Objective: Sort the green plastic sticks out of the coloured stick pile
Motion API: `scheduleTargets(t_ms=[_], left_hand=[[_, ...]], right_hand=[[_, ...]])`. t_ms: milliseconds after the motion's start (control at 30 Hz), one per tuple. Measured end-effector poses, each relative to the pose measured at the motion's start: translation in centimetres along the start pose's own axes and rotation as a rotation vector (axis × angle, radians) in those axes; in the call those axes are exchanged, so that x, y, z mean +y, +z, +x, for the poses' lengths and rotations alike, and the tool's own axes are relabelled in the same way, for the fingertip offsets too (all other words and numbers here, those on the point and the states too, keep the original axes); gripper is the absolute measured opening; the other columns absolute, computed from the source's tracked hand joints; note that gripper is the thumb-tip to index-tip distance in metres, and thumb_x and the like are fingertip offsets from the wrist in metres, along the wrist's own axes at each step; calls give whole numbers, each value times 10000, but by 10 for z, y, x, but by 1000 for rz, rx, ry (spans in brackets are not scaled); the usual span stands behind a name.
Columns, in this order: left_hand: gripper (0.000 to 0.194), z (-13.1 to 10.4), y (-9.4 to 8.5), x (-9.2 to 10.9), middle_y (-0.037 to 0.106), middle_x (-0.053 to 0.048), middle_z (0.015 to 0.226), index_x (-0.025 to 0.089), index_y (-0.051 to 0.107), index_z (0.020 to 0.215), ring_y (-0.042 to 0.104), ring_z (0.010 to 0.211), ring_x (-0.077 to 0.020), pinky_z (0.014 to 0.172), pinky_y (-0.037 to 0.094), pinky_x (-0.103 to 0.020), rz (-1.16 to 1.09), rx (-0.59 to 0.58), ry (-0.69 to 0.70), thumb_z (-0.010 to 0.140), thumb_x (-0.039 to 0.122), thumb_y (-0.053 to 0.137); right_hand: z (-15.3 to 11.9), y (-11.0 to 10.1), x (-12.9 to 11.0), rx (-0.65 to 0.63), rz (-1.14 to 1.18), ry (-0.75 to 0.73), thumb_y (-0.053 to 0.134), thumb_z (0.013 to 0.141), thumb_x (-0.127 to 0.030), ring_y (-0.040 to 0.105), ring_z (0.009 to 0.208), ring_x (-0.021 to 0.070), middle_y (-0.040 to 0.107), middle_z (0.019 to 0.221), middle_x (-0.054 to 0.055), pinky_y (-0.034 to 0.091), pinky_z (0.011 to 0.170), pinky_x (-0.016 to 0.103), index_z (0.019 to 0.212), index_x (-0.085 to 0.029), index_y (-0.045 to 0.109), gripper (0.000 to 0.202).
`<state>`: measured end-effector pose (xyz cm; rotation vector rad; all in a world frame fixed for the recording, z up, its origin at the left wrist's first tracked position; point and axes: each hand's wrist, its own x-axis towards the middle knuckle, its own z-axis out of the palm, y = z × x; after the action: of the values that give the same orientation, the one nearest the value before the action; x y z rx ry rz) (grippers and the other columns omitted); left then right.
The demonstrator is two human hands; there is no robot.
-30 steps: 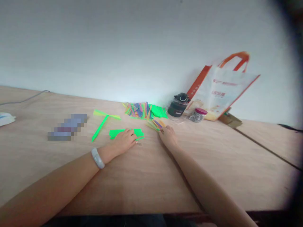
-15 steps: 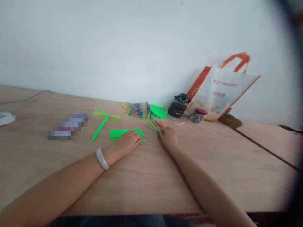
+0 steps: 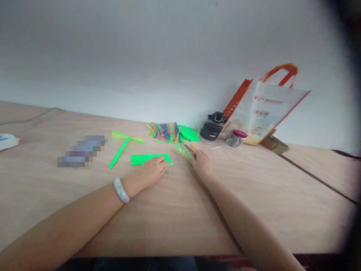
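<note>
Bright green strips (image 3: 138, 159) lie side by side on the wooden table, and my left hand (image 3: 153, 169) rests at their right end with its fingers bent; a thin green tip shows beside the fingertips. My right hand (image 3: 202, 163) has its fingers closed at the edge of a clear packet (image 3: 182, 149) with coloured sticks in it. To the left is a green stick (image 3: 119, 153) with a yellow-green blade (image 3: 128, 137) across its top. Behind my hands are a pile of multicoloured pieces (image 3: 166, 131) and a green bundle (image 3: 188, 133).
A dark bottle (image 3: 212, 128), a jar with a pink lid (image 3: 236, 140) and a white and orange bag (image 3: 265, 109) stand at the back right by the wall. On the left lie a blurred-out flat object (image 3: 81, 151), a white item (image 3: 8, 141) and a cable (image 3: 34, 117).
The thin green strips below the wider ones no longer show apart; a green tip now sits by my left fingertips. My right hand has shifted slightly, and the clear packet shows more.
</note>
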<state>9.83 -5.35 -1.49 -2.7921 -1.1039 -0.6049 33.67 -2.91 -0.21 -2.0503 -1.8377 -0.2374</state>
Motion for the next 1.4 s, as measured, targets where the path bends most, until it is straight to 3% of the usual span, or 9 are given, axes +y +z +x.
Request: scheduleTargets(t_ms=[167,333,433,533,667,800,1000,1400], left_hand=[[248,0,2,-1,561,-70,1004,177,573,1086,549,930,-188,823,476,-324,-29,20,-26,904,178,405],[270,1,0,0,565,-72,1010,178,571,1116,554,916,-180,816,475,-311,-73,69,-74,912,178,394],[285,1,-4,1,559,-59,967,199,573,1142,559,834,-159,760,477,-286,-117,109,-90,935,216,378],[265,1,-6,1,554,-48,924,187,599,1091,549,809,-148,745,468,-267,-164,150,-98,937,217,385],[249,2,-4,0,550,-52,912,167,614,1042,546,825,-146,752,460,-258,-198,176,-109,931,185,391],[255,2,-1,-1,548,-56,919,172,617,1044,553,818,-148,733,465,-257,-187,173,-137,928,190,390],[271,2,-1,-1,550,-56,933,186,628,1036,563,811,-149,721,472,-257,-128,144,-204,923,180,381],[281,0,-7,2,561,-55,892,181,639,1000,567,774,-153,686,463,-254,-96,98,-223,934,182,366]], right_hand=[[-1,-2,-1,51,122,2,392,847,-228,554,908,215,624,963,100,404,774,311,942,-168,589,227],[-8,-3,-16,65,567,-15,419,811,-248,564,845,200,627,917,75,425,744,318,997,-161,590,268],[-18,2,-32,-89,759,-73,477,783,-320,545,662,151,610,754,18,431,616,274,928,-172,624,254],[-30,7,-49,-317,1098,-17,507,767,-387,456,482,108,526,600,-37,372,475,240,919,-179,619,282],[-39,6,-61,-397,1344,59,555,742,-413,487,481,108,519,575,-41,382,464,238,815,-185,581,241],[-41,1,-64,-426,1343,38,558,751,-403,503,484,110,538,573,-32,401,476,241,771,-190,577,214],[-43,1,-64,-428,1275,-11,535,762,-386,541,530,133,570,588,-19,443,522,267,897,-201,643,254],[-52,1,-68,-238,968,-191,467,808,-319,532,566,142,574,642,2,445,563,274,902,-220,678,251]])
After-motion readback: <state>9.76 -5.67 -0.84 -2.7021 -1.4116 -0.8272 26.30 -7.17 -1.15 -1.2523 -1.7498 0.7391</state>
